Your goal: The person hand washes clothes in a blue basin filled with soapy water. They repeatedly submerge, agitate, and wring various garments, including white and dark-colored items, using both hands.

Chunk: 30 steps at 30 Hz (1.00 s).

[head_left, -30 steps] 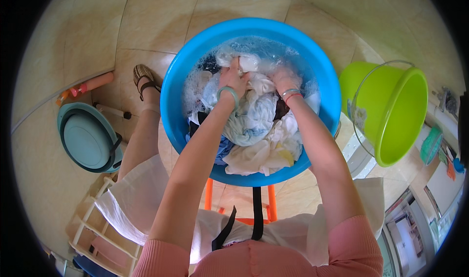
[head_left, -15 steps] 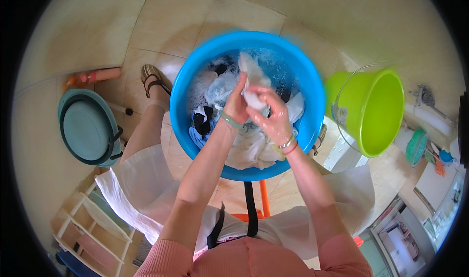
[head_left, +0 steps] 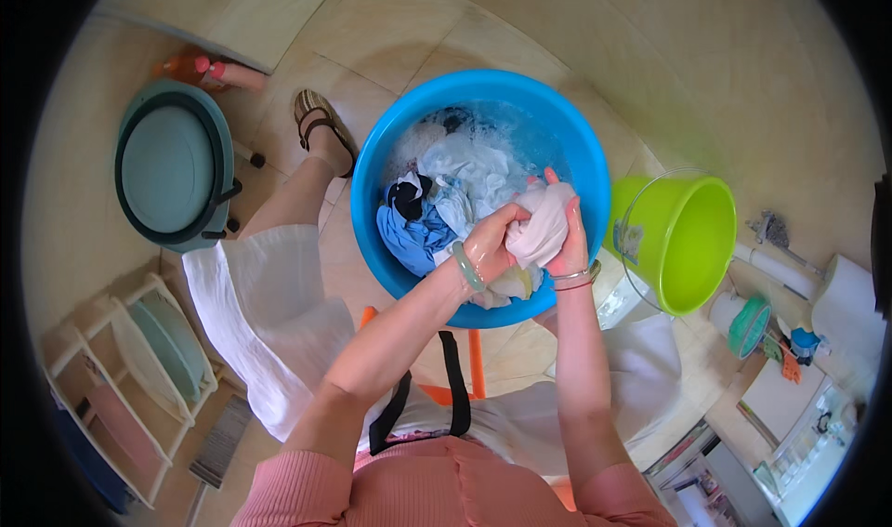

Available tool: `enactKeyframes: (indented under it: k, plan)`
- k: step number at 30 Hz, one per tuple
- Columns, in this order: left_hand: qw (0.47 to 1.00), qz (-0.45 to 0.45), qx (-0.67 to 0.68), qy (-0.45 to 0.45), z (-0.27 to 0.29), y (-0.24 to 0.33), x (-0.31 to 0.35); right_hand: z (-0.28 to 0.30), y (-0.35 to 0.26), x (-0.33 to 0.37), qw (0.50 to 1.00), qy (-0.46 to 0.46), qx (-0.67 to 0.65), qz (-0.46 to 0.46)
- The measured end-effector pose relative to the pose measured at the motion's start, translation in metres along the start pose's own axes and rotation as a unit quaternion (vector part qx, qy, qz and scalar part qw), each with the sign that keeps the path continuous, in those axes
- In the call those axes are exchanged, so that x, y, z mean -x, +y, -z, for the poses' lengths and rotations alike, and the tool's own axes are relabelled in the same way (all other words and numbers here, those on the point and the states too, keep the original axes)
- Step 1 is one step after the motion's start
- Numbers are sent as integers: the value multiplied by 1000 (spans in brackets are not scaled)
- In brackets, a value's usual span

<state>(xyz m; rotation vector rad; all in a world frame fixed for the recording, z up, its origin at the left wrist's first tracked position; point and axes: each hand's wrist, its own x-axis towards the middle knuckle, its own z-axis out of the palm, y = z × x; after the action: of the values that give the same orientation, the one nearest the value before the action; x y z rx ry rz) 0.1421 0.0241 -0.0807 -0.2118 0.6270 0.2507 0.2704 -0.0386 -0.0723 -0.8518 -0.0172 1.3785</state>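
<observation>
A pale pinkish-white wet cloth [head_left: 542, 222] is bunched up between my two hands, over the right side of a big blue basin [head_left: 370, 213]. My left hand [head_left: 491, 237], below a green bangle, grips the bundle from its left side. My right hand [head_left: 570, 239], with a bracelet and red cord at the wrist, cups it from the right. In the basin's sudsy water lie white garments [head_left: 469, 166], a light blue garment [head_left: 409, 237] and a black-and-white piece [head_left: 407, 195].
A lime-green bucket [head_left: 699, 246] with a wire handle stands right of the basin. On the left are a grey-green folding basin [head_left: 167, 172], pink bottles [head_left: 232, 73] and a white rack [head_left: 130, 415]. My sandalled foot [head_left: 321, 123] rests on the tiles.
The cloth has gone from partly hanging to a compact bundle. Both hands have moved right and a little down, closing round it. The whole view has tilted somewhat.
</observation>
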Motion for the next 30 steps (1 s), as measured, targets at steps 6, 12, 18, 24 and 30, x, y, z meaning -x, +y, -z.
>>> enactKeyframes:
  k: [6,12,18,24,30]
  plan:
    - [970,9,-217,113,-15,-12,28,-6,-9,8,976,27,194,91]
    - [997,40,16,-63,-35,-5,48,-81,-16,36,844,22,450,292]
    - [980,-199,5,16,-72,-16,29,-91,11,69,813,120,424,381]
    - [742,-545,-382,77,-116,-35,50,-107,-7,62,967,172,-51,182]
    - [467,-671,-563,-119,-134,-36,60,-52,-33,59,945,-91,-312,-27]
